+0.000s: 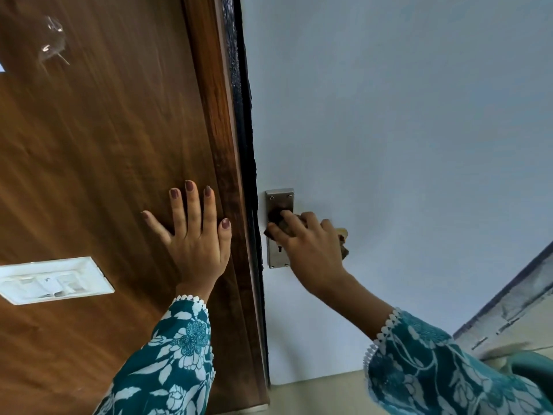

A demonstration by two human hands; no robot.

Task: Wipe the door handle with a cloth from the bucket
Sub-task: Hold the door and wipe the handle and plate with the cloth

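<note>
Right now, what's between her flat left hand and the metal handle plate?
In the head view, the brown wooden frame edge and a dark strip separate the left hand from the metal plate.

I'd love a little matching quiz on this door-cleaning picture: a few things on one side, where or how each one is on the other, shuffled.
Things:
1. left hand
2. right hand
3. cloth
4. switch plate

States:
A. white, fixed on the brown wood panel
B. flat and spread open on the wood
C. bunched under the fingers at the door handle
D. closed around the cloth

Pairs: 1-B, 2-D, 3-C, 4-A
</note>
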